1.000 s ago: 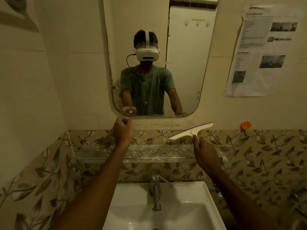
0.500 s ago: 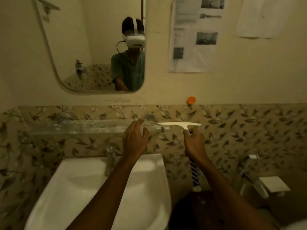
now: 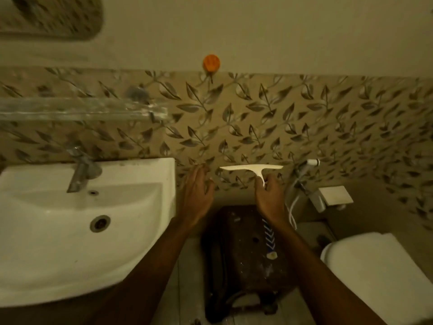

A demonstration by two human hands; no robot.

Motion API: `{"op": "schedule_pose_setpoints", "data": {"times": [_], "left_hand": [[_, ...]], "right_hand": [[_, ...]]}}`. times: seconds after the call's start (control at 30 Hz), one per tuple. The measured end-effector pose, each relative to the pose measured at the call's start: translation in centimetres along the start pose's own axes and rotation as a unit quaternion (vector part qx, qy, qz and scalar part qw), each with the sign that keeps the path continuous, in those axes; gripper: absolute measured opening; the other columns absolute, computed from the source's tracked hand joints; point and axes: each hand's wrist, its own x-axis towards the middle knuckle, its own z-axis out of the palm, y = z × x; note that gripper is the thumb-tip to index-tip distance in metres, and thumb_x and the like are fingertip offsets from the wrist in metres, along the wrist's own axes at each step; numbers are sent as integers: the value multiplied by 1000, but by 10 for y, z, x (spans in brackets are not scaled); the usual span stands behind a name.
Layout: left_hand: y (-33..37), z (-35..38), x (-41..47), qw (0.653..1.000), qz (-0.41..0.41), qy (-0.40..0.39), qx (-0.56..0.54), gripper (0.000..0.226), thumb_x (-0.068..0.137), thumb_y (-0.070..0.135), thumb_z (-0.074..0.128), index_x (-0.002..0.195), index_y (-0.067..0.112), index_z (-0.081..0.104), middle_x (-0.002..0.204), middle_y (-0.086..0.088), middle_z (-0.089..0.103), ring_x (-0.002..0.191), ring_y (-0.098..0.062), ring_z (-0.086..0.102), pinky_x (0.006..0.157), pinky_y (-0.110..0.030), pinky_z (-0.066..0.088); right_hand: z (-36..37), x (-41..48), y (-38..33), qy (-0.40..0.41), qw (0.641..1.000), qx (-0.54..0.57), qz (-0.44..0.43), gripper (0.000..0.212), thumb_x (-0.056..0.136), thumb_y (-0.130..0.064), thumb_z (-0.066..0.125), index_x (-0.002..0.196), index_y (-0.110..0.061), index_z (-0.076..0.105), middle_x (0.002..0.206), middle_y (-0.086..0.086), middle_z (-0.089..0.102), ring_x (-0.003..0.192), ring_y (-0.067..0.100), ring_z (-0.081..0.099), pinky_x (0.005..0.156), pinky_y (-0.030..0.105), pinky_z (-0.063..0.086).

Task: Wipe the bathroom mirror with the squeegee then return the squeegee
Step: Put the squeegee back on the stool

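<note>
At the centre of the frame, I am holding the squeegee [image 3: 254,168] in my right hand [image 3: 269,195], fingers wrapped round its handle, blade lying level left to right against the leaf-patterned tiles [image 3: 328,118]. My left hand [image 3: 198,191] is hovering just beside it, open and holding nothing. The orange hook [image 3: 211,63], likely where it is going back, is sitting well above, so the lift is falling to the right hand. The sink [image 3: 70,266] is filling the lower left; the mirror [image 3: 58,19] is barely showing, upper left.
</note>
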Motion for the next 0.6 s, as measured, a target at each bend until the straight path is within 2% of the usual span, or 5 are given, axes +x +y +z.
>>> {"op": "schedule_pose_setpoints", "data": {"times": [0.07, 0.13, 0.27, 0.47, 0.6], "left_hand": [[-8, 32, -5, 999, -16, -40, 11, 47, 97, 28, 48, 141, 14, 42, 146, -6, 44, 133, -22, 42, 108, -36, 33], [-17, 64, -8, 995, -40, -85, 19, 49, 98, 29, 47, 144, 16, 37, 151, -4, 38, 136, -22, 38, 111, -35, 29], [-39, 124, -13, 988, -53, -135, 46, 54, 95, 32, 44, 146, 14, 36, 152, -6, 38, 136, -26, 39, 111, -41, 32], [-73, 220, -25, 985, -70, -147, 58, 53, 94, 34, 33, 138, 8, 48, 145, -12, 46, 138, -28, 39, 111, -45, 36], [-97, 289, -43, 983, -87, -148, 60, 58, 90, 34, 29, 136, 6, 50, 142, -13, 51, 135, -30, 44, 109, -41, 35]], "right_hand": [[6, 8, 30, 8, 999, -20, 36, 30, 101, -31, 43, 113, -8, 57, 104, 6, 63, 100, 25, 59, 79, 29, 39], [13, 20, 62, 21, 997, -58, 55, 35, 101, -31, 43, 117, -3, 57, 101, 12, 63, 102, 30, 60, 78, 28, 36], [31, 45, 126, -1, 992, -92, 83, 37, 101, -33, 43, 119, -3, 54, 108, 20, 65, 103, 38, 61, 82, 39, 47], [65, 71, 234, -36, 983, -128, 130, 30, 101, -28, 43, 111, -2, 53, 100, 24, 65, 95, 40, 62, 73, 33, 39], [85, 85, 297, -53, 978, -128, 157, 32, 102, -31, 40, 117, -4, 50, 99, 19, 66, 92, 36, 62, 71, 29, 35]]}}
